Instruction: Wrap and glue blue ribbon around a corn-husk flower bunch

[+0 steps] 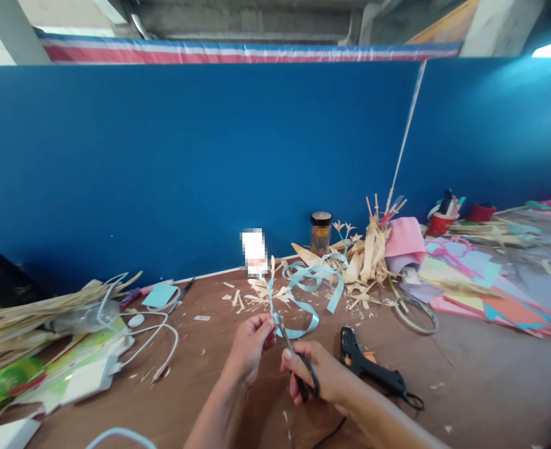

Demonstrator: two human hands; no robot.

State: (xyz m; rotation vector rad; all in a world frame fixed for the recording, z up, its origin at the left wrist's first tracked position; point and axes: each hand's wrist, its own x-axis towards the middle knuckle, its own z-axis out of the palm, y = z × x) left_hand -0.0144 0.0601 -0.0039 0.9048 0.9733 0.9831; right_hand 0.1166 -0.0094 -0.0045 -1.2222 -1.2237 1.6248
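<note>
Between its thumb and fingers, my left hand [253, 342] pinches the lower end of a thin stem wrapped in light blue ribbon [271, 293]. Pale dried-husk petals [272, 269] top that stem. My right hand [310, 374] has its fingers through the black handles of a pair of scissors [285, 337], whose blades point up and left to the stem just beside my left fingertips. Whether the blades touch the ribbon cannot be made out. A loose light blue ribbon [310, 318] curls on the table behind the scissors.
To the right lies a black glue gun [373, 368]. Behind it are a lidded jar [321, 234], a heap of dried husks [373, 252], coloured paper [513, 308] and a tape ring [418, 315]. White cables [163, 324] and dried stalks [18, 324] cover the left side. A blue partition [186, 156] stands behind.
</note>
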